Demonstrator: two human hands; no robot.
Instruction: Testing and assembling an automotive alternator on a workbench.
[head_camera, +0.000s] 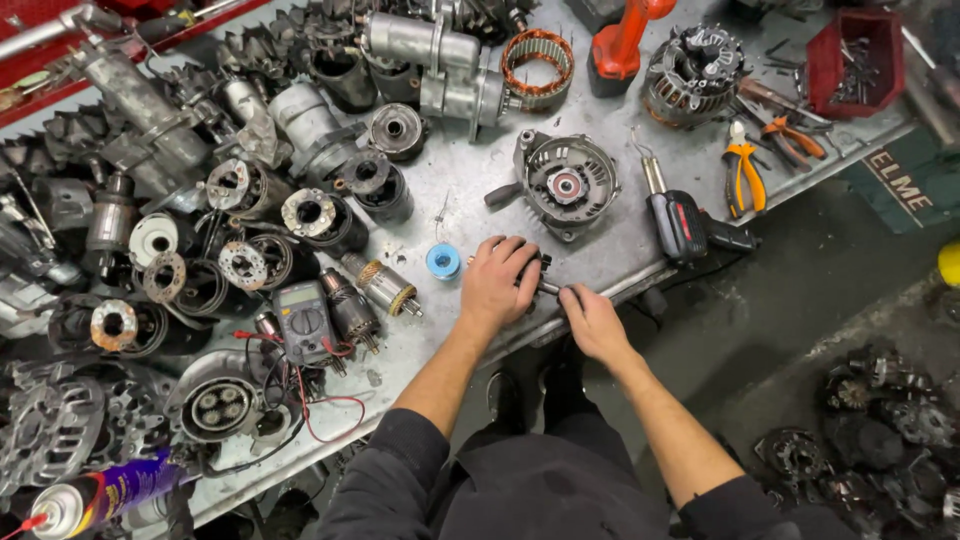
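Note:
My left hand (497, 282) lies palm down near the front edge of the grey metal workbench (610, 250), its fingers curled over a small dark part (543, 264) that is mostly hidden. My right hand (590, 318) is right beside it at the bench edge, fingertips pinching a short metal piece (549, 288) that sticks out from under the left hand. A grey alternator housing (563, 184) lies just beyond both hands. A small blue spool of solder (443, 261) sits to the left of my left hand.
Starter motors, armatures and housings crowd the bench's left half. A black multimeter (304, 320) with red leads lies left of my arm. A soldering gun (680, 222), orange-handled pliers (742, 175), a red parts bin (856, 58) and a spray can (95, 497) are around. More parts lie on the floor at right.

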